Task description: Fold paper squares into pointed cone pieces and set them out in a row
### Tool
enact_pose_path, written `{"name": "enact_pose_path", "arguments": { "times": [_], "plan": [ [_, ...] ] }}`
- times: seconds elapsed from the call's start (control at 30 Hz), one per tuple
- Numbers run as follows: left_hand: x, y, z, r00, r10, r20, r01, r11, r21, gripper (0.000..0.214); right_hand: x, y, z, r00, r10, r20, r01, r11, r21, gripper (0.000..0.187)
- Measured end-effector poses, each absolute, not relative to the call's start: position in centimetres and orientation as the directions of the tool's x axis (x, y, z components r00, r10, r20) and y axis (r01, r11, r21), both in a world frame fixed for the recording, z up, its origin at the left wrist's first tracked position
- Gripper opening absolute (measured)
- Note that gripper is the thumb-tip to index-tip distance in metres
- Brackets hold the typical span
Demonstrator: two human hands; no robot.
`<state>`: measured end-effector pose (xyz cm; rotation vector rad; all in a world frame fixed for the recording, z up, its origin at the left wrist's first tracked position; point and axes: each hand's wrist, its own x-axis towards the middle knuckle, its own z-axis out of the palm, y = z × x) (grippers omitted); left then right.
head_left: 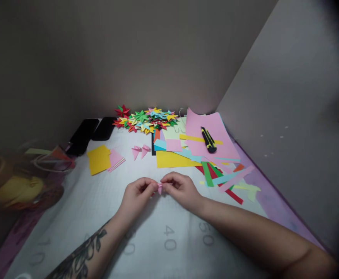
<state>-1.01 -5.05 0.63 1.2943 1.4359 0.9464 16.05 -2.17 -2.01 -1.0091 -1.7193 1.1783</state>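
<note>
My left hand (137, 195) and my right hand (179, 188) meet over the middle of the white cutting mat (100, 217). Both pinch a small folded pink paper piece (159, 188) between their fingertips, just above the mat. Two finished pink folded pieces (141, 151) lie a little farther back. A stack of yellow squares (98, 159) and pink squares (116, 159) lies to the left of them.
A heap of multicoloured paper stars (146, 118) sits by the back wall. Loose coloured sheets and strips (204, 155) spread at right, with a yellow-black utility knife (208, 140) on a pink sheet. Two dark phones (92, 131) lie back left. A blurred bag (18, 178) stands at far left.
</note>
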Motion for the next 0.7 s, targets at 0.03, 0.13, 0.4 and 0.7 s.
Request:
{"name": "enact_pose_path", "arguments": {
  "times": [0.03,0.13,0.4,0.7],
  "plan": [
    [-0.99,-5.04,0.6,0.002,0.989,-0.149,0.248,0.144,0.958,0.025,16.06,-2.23,-1.92,-0.358,0.911,0.206,0.169,0.281,-0.945,0.006],
    [-0.99,-5.07,0.4,-0.016,0.989,-0.144,0.245,0.143,0.959,0.026,16.06,-2.38,-1.63,-0.371,0.877,0.306,0.173,0.389,-0.905,0.006],
    [-0.85,-5.44,0.22,-0.044,0.992,-0.121,0.257,0.128,0.958,0.024,15.85,-2.51,-1.67,-0.344,0.882,0.324,0.203,0.406,-0.891,0.004],
    [-0.62,-5.77,0.1,-0.01,0.999,-0.046,0.321,0.047,0.946,0.02,15.9,-2.43,-1.35,-0.36,0.859,0.363,0.211,0.454,-0.865,0.01]
  ]
}}
